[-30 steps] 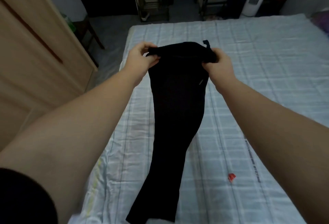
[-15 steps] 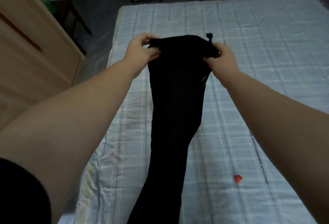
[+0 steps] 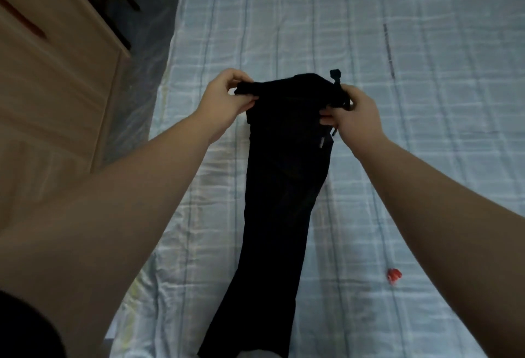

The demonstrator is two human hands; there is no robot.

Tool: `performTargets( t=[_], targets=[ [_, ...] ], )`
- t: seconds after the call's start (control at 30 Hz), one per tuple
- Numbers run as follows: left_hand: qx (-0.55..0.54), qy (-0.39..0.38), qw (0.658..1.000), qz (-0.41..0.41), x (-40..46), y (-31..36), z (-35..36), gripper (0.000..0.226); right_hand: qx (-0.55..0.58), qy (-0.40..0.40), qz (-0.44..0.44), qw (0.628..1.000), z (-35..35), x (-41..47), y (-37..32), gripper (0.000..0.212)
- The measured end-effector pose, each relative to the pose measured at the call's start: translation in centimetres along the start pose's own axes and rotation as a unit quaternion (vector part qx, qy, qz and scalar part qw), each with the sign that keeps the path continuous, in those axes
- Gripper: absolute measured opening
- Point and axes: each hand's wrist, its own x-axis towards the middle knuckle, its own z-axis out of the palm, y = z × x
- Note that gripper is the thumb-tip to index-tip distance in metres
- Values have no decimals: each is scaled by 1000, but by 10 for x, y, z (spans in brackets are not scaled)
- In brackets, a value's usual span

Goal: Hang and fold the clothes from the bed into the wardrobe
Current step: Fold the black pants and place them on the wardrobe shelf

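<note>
The bed [image 3: 397, 102], covered in a pale checked sheet, fills most of the view, and only one garment shows on it. The wooden wardrobe [image 3: 51, 96] stands along the left side, just beside the bed edge, and its front looks closed from here; nothing of its inside is visible, so I cannot tell what has already been put away.

A pair of black trousers [image 3: 281, 193] is stretched out lengthwise over the sheet, waist end raised toward the far side and leg end trailing to the near edge, where it runs out of view. The left hand [image 3: 227, 102] pinches one corner of the waistband, thumb on top and fingers curled under. The right hand [image 3: 355, 110] grips the other corner, where a short black cord sticks up.

A small red scrap [image 3: 394, 276] lies on the sheet to the right, well apart from the trousers.

As a judgement, the trousers are only being held out and straightened: no fold is made in them yet, and folding or hanging them and carrying them to the wardrobe remain.
</note>
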Motion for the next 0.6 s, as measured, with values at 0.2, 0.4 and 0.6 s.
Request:
performTargets(
  t=[0.2, 0.4, 0.6],
  targets=[
    [-23, -7, 996, 90, 16, 68, 10, 27, 5, 64, -77, 995, -11, 18, -70, 38],
    [-22, -15, 997, 79, -12, 80, 9, 27, 42, 40, -69, 996, -26, -19, -81, 35],
    [-23, -28, 999, 26, -88, 55, -10, 30, 60, -9, -18, 998, -26, -97, -53, 35]
  ],
)
